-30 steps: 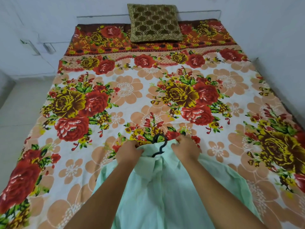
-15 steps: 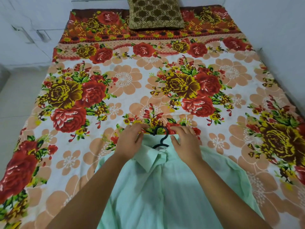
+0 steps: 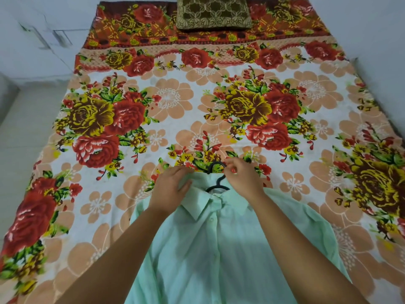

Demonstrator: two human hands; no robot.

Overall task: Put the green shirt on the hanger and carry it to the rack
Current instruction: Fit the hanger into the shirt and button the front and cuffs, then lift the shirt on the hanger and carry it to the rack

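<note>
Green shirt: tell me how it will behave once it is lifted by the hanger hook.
The green shirt looks thin and limp, so it will probably drape and sway. It seems light. Its open collar may slip along the hanger that the right hand pinches.

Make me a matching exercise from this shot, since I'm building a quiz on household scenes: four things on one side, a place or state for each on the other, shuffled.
Things:
1. hanger hook
2. green shirt
3. cushion
4. left hand

Places or states:
A. at the far end of the bed
B. pinched by the right hand
C. resting on the collar's left side
D. lying front up at the near edge of the bed

Pairs: 1-B, 2-D, 3-A, 4-C
</note>
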